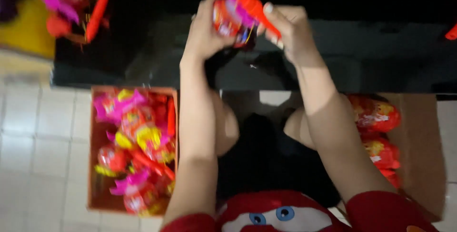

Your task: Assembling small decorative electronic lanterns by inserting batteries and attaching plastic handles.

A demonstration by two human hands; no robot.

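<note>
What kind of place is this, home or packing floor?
Probably a small home packing setup. A dark table stands on a tiled floor, with cardboard boxes of bright wrapped toys either side: left box, right box. Both hands, left hand and right hand, hold one toy.

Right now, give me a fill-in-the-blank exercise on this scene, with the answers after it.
1. Both hands, the left hand and the right hand, hold one red and pink wrapped toy over the ____ table.
2. The cardboard box full of pink and red packets stands on the tiled floor to the person's ____.
3. The red packets to the person's right lie in a ____ box.

Missing words: black; left; cardboard
</note>
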